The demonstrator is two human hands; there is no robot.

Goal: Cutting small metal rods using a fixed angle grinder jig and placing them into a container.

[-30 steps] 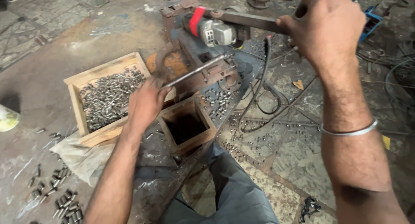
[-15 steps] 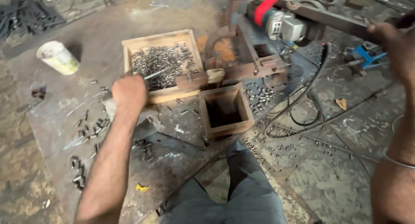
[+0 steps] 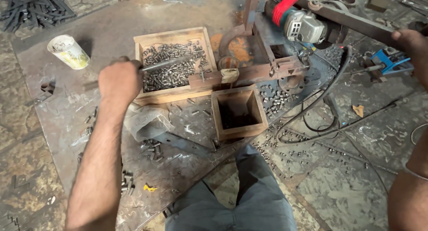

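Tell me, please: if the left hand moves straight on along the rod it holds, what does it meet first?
The left hand grips a thin metal rod pointing right, over the wooden tray of small metal pieces. Going on, it would probably meet those pieces first, then the rusty cutting frame. The hand's height above the tray is unclear.

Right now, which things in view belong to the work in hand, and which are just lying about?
In use:
- left hand gripping a metal rod
- right hand on the lever arm of the cutting rig
- angle grinder
- wooden tray of cut metal pieces
- small wooden box

Lying about:
- paper cup
- stack of dark bars
- blue clamp
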